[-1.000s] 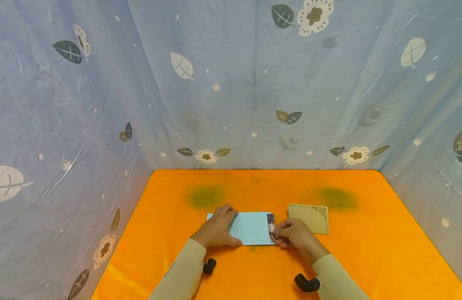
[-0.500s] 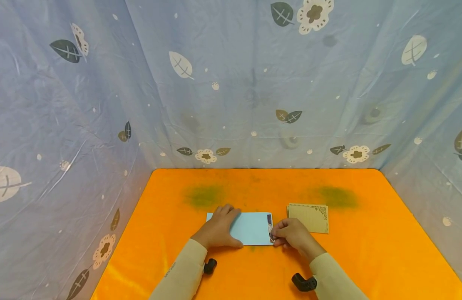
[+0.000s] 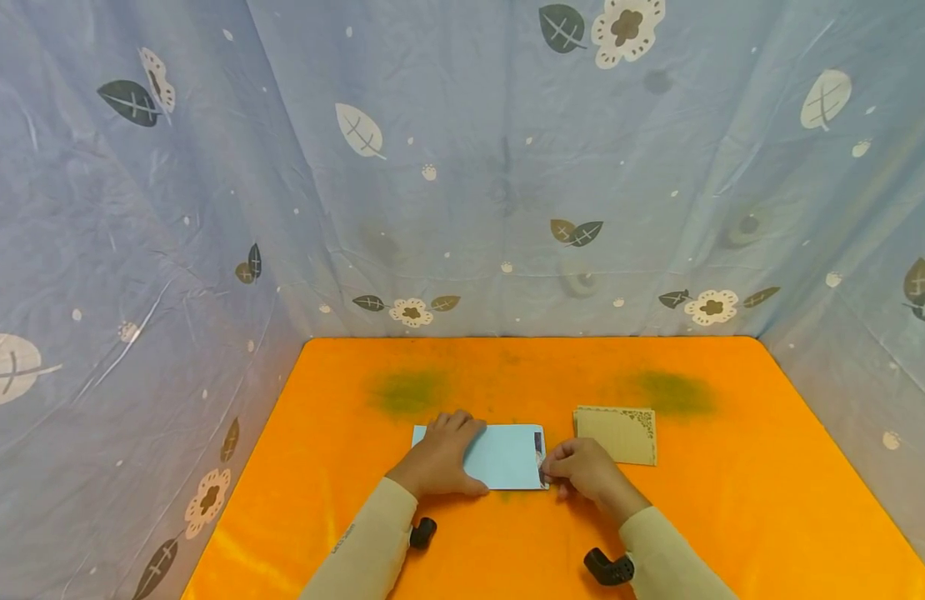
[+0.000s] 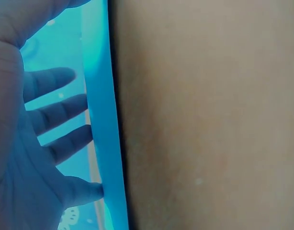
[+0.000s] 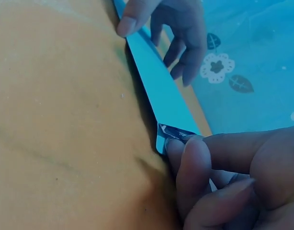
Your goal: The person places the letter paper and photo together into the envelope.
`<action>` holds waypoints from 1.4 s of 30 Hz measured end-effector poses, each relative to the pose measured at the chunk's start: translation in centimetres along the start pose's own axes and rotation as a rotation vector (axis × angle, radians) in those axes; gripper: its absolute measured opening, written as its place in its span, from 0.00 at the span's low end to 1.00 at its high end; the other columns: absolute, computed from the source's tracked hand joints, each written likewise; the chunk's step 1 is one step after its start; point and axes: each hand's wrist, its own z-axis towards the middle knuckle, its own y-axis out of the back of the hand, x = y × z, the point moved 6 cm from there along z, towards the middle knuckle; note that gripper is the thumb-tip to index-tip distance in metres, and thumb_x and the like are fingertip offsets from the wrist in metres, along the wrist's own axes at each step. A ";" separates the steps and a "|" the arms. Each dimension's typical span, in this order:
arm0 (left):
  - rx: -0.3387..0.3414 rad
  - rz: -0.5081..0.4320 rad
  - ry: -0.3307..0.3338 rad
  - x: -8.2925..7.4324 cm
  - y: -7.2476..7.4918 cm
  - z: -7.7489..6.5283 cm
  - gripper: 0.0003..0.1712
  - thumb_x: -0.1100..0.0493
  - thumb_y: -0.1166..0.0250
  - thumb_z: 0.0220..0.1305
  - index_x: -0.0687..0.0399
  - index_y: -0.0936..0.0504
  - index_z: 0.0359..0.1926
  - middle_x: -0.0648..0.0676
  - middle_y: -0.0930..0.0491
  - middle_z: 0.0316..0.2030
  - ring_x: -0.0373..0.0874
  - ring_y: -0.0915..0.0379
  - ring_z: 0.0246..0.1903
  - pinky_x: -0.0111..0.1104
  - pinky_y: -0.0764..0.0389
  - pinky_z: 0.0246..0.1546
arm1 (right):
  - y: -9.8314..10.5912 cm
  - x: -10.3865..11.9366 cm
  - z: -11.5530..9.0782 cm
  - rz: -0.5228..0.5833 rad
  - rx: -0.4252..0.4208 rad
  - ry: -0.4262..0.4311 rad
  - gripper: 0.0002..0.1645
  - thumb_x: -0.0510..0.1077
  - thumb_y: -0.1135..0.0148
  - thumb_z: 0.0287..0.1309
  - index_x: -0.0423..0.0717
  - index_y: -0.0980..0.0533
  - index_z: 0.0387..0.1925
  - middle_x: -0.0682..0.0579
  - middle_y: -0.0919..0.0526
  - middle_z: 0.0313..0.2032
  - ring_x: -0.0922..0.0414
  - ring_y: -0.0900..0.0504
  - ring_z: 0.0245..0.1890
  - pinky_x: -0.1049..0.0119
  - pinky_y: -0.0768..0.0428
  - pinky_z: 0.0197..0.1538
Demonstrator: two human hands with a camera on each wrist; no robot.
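Observation:
A light blue envelope (image 3: 507, 454) lies on the orange table, its right end gaping. From that end sticks a narrow strip of a dark printed card (image 3: 538, 442). My left hand (image 3: 443, 457) spans the envelope, thumb at the near edge and spread fingers over toward the far edge; the left wrist view shows those fingers (image 4: 65, 112) fairly straight against the envelope. With thumb and fingertips my right hand (image 3: 586, 471) pinches the card's protruding edge at the opening. In the right wrist view the pinching fingers (image 5: 192, 163) partly cover the card (image 5: 173, 132).
Behind my right hand lies a small stack of tan cards (image 3: 616, 433) with a decorated border. The orange table (image 3: 507, 375) bears two greenish stains and ends at a blue curtain (image 3: 462, 208) printed with leaves and flowers.
My right hand has moved slightly left, and the card has slid deeper into the envelope, so a thinner strip shows. My left hand stays nearly in place.

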 end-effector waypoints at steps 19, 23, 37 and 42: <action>-0.003 -0.023 0.012 0.1 0.0 0.1 0.55 0.34 0.16 0.53 0.49 0.26 0.76 0.51 0.29 0.67 0.51 0.36 0.62 0.47 0.27 0.63 | 0.3 0.6 -0.3 0.030 -0.040 -0.010 0.13 0.38 0.34 0.76 0.32 0.14 0.36 0.44 0.14 0.31 0.51 0.15 0.23 0.62 0.19 0.29; -0.004 -0.021 0.014 0.1 0.1 0.1 0.55 0.33 0.16 0.53 0.50 0.26 0.76 0.51 0.29 0.67 0.51 0.36 0.62 0.47 0.27 0.63 | 0.3 0.9 -0.3 0.078 -0.045 -0.013 0.16 0.41 0.35 0.78 0.29 0.13 0.42 0.43 0.12 0.34 0.48 0.12 0.28 0.59 0.14 0.32; -0.002 -0.007 0.003 -0.1 0.1 0.1 0.55 0.34 0.15 0.53 0.51 0.25 0.75 0.51 0.29 0.66 0.51 0.36 0.62 0.47 0.30 0.64 | 0.1 1.0 -0.5 0.077 0.035 0.012 0.21 0.46 0.35 0.79 0.28 0.14 0.46 0.43 0.11 0.36 0.47 0.10 0.32 0.58 0.11 0.36; 0.011 0.017 0.019 0.0 0.2 -0.1 0.58 0.32 0.16 0.53 0.53 0.26 0.77 0.53 0.30 0.69 0.53 0.35 0.65 0.51 0.31 0.67 | 0.7 0.6 -0.6 0.077 0.012 0.018 0.18 0.44 0.37 0.80 0.29 0.15 0.47 0.42 0.11 0.38 0.46 0.11 0.34 0.57 0.12 0.37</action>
